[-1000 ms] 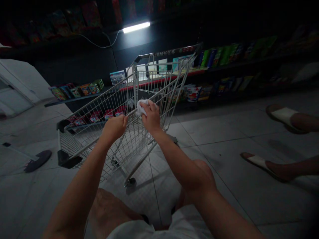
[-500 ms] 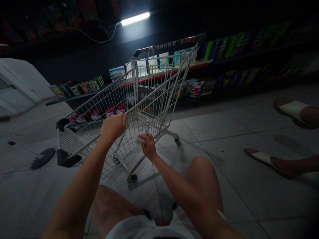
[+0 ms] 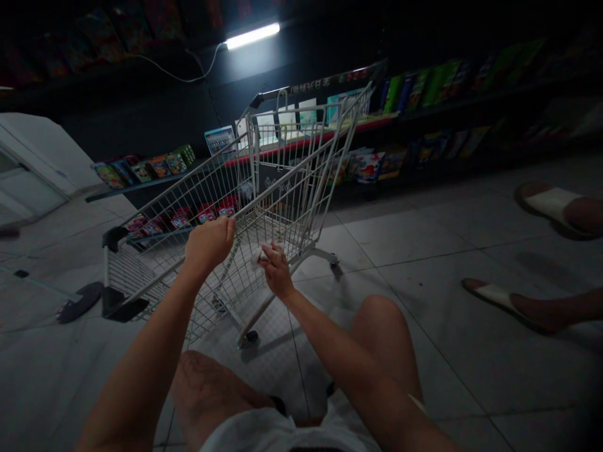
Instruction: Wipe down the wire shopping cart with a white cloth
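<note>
A grey wire shopping cart (image 3: 301,169) stands side-on in front of me, its handle at the upper right. My left hand (image 3: 210,245) is wrapped round the top rail of the basket's near side. Lower down and to the right, my right hand (image 3: 276,270) pinches a crumpled white wipe (image 3: 258,256) against the side wires of the basket. Whether it is cloth or paper I cannot tell. Part of the wipe is hidden by the fingers. A dark panel (image 3: 277,182) with white drawings shows through the wires.
Behind the cart runs a dark shelf (image 3: 396,119) with books and packets. A lit tube lamp (image 3: 253,36) hangs above. Another person's sandalled feet (image 3: 504,301) are on the tiled floor at the right. A round dark stand base (image 3: 81,302) lies at the left.
My right hand has moved slightly up and left with the wipe along the basket's side wires. My left hand keeps its hold on the rail; the view has shifted slightly.
</note>
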`<state>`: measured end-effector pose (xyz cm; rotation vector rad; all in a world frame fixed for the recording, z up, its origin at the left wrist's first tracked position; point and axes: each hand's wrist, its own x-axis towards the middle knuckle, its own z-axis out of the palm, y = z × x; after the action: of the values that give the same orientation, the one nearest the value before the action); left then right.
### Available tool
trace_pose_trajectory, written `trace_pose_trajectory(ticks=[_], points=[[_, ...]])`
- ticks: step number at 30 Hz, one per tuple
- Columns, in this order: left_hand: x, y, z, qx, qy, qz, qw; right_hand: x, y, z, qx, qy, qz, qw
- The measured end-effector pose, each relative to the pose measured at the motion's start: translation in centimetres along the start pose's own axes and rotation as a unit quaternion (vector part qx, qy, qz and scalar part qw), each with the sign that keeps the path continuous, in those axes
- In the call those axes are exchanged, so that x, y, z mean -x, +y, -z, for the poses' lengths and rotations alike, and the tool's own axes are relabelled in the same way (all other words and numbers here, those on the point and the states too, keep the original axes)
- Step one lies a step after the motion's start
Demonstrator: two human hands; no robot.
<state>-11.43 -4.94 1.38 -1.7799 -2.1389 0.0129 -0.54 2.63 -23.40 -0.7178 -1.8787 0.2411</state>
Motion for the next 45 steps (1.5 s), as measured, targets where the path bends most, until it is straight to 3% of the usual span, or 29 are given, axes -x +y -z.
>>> trace_pose_trajectory(ticks=[2, 4, 9, 11, 13, 16, 21, 23, 26, 30, 33, 36, 40, 43, 45], points=[[0.1, -0.1, 0.0, -0.002, 0.003, 0.001, 1.0, 1.2, 0.6, 0.4, -0.011, -0.015, -0.005, 1.0], [0.3, -0.3, 0.0, 0.0, 0.004, 0.002, 1.0, 0.2, 0.8, 1.8, -0.017, -0.004, -0.011, 1.0], [0.6, -0.4, 0.1, 0.007, 0.001, 0.003, 1.0, -8.4, 0.0, 5.5, -0.024, 0.134, -0.042, 0.99], [0.7, -0.5, 0.1, 0.004, 0.001, 0.002, 1.0, -11.3, -0.4, 5.8, -0.019, 0.154, -0.037, 0.987], [0.8, -0.5, 0.1, 0.002, -0.003, 0.003, 1.0, -12.3, -0.3, 5.1, -0.003, 0.153, -0.024, 0.988], [0.9, -0.6, 0.2, 0.002, -0.006, 0.004, 1.0, -9.6, 0.6, 3.1, 0.008, 0.136, 0.001, 0.991], [1.0, -0.6, 0.4, -0.004, -0.005, 0.01, 1.0, 0.3, 2.9, 0.6, -0.004, 0.05, -0.011, 0.999], [1.1, -0.7, 0.5, -0.006, -0.008, 0.011, 1.0, 2.5, 3.5, 0.4, -0.001, 0.032, -0.026, 0.999], [1.3, -0.9, 0.6, -0.011, -0.013, 0.013, 1.0, 1.1, 3.6, 1.4, 0.008, 0.07, -0.048, 0.996], [1.8, -1.2, 0.8, -0.019, -0.016, 0.015, 1.0, -6.6, 2.6, 3.8, 0.008, 0.169, -0.03, 0.985], [2.2, -1.4, 0.8, -0.021, -0.02, 0.013, 0.999, -10.1, 2.0, 4.4, 0.01, 0.174, -0.012, 0.985], [2.5, -1.6, 0.8, -0.02, -0.023, 0.011, 0.999, -8.4, 2.1, 3.3, 0.02, 0.133, -0.009, 0.991], [3.0, -2.2, 0.8, -0.029, -0.027, 0.015, 0.999, -2.0, 3.0, 1.7, 0.03, 0.064, 0.011, 0.997], [3.3, -2.8, 0.8, -0.034, -0.025, 0.006, 0.999, 1.4, 3.8, 1.6, 0.031, 0.012, 0.008, 0.999], [3.5, -3.1, 0.8, -0.033, -0.026, 0.003, 0.999, 1.9, 4.3, 2.1, 0.026, -0.003, 0.007, 1.0]])
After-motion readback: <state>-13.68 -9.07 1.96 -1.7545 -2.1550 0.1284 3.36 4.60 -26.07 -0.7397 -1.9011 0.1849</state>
